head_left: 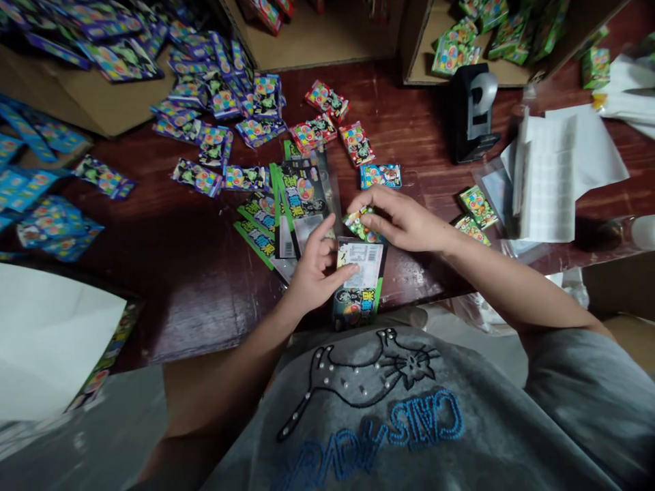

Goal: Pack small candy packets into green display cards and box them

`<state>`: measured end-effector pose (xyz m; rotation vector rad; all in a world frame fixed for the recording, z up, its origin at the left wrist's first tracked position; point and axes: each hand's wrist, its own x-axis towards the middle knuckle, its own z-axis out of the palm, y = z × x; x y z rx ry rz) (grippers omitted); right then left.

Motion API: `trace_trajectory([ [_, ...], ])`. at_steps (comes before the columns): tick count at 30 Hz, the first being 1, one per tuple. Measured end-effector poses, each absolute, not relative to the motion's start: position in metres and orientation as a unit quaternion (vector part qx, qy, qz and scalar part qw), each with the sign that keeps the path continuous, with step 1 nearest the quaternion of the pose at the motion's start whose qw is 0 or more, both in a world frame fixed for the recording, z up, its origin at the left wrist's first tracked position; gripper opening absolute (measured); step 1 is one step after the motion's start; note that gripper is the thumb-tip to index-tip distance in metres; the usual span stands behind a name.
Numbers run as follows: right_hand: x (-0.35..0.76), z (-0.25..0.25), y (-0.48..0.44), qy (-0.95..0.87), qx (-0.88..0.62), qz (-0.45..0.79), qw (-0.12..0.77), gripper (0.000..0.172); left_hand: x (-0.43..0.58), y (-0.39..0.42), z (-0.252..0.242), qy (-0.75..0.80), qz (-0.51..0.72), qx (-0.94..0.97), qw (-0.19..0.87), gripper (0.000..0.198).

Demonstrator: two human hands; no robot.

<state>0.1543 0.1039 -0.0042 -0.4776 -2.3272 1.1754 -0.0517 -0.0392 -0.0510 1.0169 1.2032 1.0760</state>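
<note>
My left hand has its thumb lying on a flat printed packet near the table's front edge; its fingers sit behind and beside the packet. My right hand pinches a small green candy box right at the packet's upper end. Whether the box is partly inside the packet, I cannot tell. To the left lies a fanned stack of similar black and green packets. Just beyond my right hand is a small blue box, with several red boxes farther back.
Purple boxes are heaped at the back left, blue boxes at far left. Cardboard cartons line the back. A black tape dispenser, two green boxes and white label sheets lie to the right.
</note>
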Motion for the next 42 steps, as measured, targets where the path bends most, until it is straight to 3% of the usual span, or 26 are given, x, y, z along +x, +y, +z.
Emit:
trace_trajectory([
  [4,0.16,0.006,0.113,-0.875,-0.162,0.441,0.119,0.017,-0.043,-0.041,-0.054,0.49,0.455,0.431,0.606,0.098],
  [13,0.156,0.022,0.138,-0.901,-0.112,0.419,-0.014,0.017,-0.036,-0.043,-0.064,0.465,0.471,0.436,0.609,0.068],
  [20,0.146,0.035,0.15,-0.89,-0.067,0.438,-0.106,0.021,-0.033,-0.044,-0.066,0.451,0.466,0.457,0.609,0.062],
  [23,0.148,0.029,0.145,-0.899,-0.07,0.429,-0.043,0.019,-0.042,-0.042,-0.065,0.468,0.48,0.458,0.583,0.061],
  [27,0.158,0.008,0.121,-0.878,-0.196,0.416,0.132,0.035,-0.061,-0.04,-0.062,0.504,0.506,0.451,0.536,0.067],
  [29,0.161,-0.004,0.106,-0.862,-0.212,0.432,0.158,0.031,-0.067,-0.041,-0.06,0.514,0.5,0.454,0.529,0.066],
  [33,0.163,-0.021,0.082,-0.845,-0.224,0.455,0.17,0.025,-0.073,-0.045,-0.058,0.534,0.466,0.463,0.532,0.054],
  [38,0.165,-0.039,0.045,-0.708,-0.363,0.527,0.298,0.044,-0.084,-0.042,-0.057,0.552,0.448,0.49,0.505,0.037],
  [42,0.156,-0.057,0.015,-0.55,-0.423,0.616,0.374,0.034,-0.084,-0.034,-0.059,0.577,0.465,0.499,0.449,0.024],
])
